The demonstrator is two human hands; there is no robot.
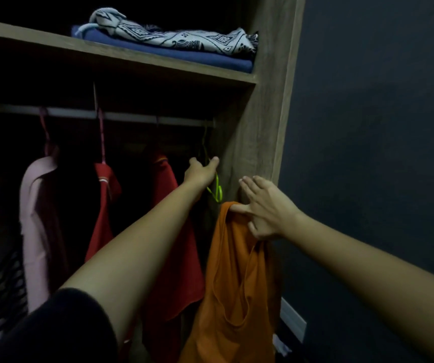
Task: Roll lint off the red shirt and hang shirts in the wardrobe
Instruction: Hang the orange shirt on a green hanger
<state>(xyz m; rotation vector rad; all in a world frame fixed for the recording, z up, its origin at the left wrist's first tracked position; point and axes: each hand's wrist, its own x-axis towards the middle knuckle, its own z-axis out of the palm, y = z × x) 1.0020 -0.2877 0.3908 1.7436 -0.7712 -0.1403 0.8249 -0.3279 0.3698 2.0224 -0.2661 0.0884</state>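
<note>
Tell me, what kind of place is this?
Most likely a wardrobe in a bedroom: shirts hang from a rail, folded cloths sit on the shelf above, and an orange shirt is held beside a green hanger.

A home bedroom wardrobe (pixel 260 121): hanging rail (pixel 121 116) of shirts, folded linens (pixel 174 45) on the shelf above.
</note>
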